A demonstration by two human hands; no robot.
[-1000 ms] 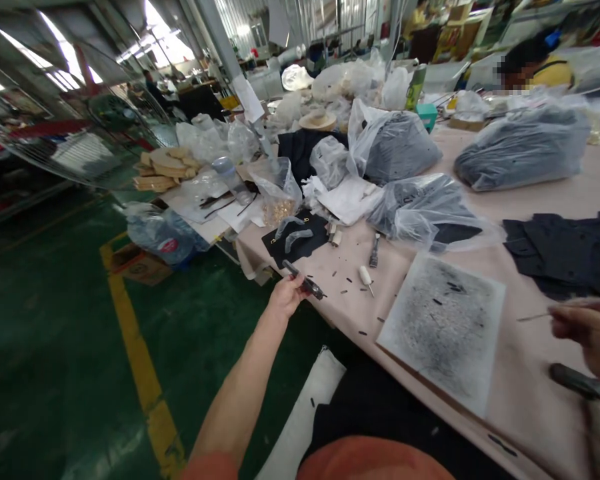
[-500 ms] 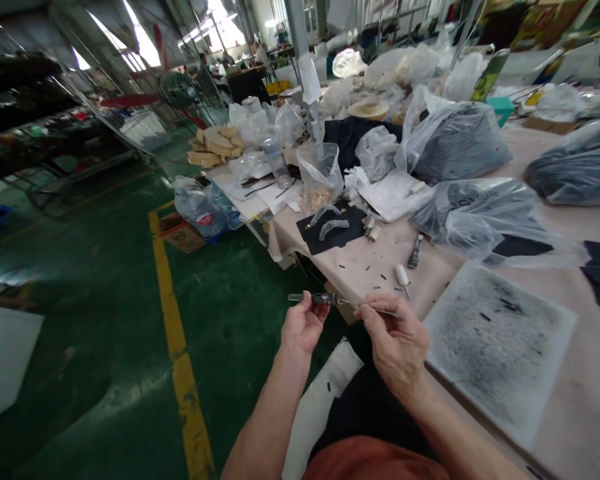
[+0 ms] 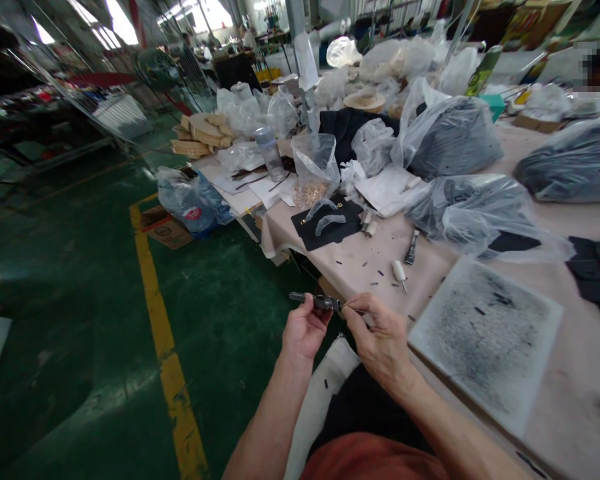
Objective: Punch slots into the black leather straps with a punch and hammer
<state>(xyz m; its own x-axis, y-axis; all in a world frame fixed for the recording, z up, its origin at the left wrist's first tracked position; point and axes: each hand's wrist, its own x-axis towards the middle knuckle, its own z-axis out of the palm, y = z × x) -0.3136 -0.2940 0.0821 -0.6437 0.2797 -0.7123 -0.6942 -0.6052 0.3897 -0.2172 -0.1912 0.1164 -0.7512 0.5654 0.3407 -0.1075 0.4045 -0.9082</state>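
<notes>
My left hand (image 3: 305, 331), palm up, is closed around a narrow dark strap-like piece (image 3: 323, 302). One end of it sticks out to the left past the thumb. My right hand (image 3: 380, 340) is pinched closed at the right end of this piece. What its fingers hold is mostly hidden and too thin to name. Both hands are above my lap, in front of the table's near edge. A white-handled awl-like tool (image 3: 399, 273) lies on the table beyond my right hand. Small dark strips (image 3: 381, 273) are scattered near it.
A whitish, dark-speckled board (image 3: 445, 300) lies at the table's right front. Behind are plastic bags of dark pieces (image 3: 453, 137), a bag of small gold-coloured parts (image 3: 313, 193), a black sheet (image 3: 330, 230) and a dark-handled tool (image 3: 412, 247). A cardboard box (image 3: 166, 227) stands on the floor.
My right hand has moved left, closer to my left hand and the end of the dark piece. The thin light length seen between the hands is now mostly covered. The view has shifted slightly right.
</notes>
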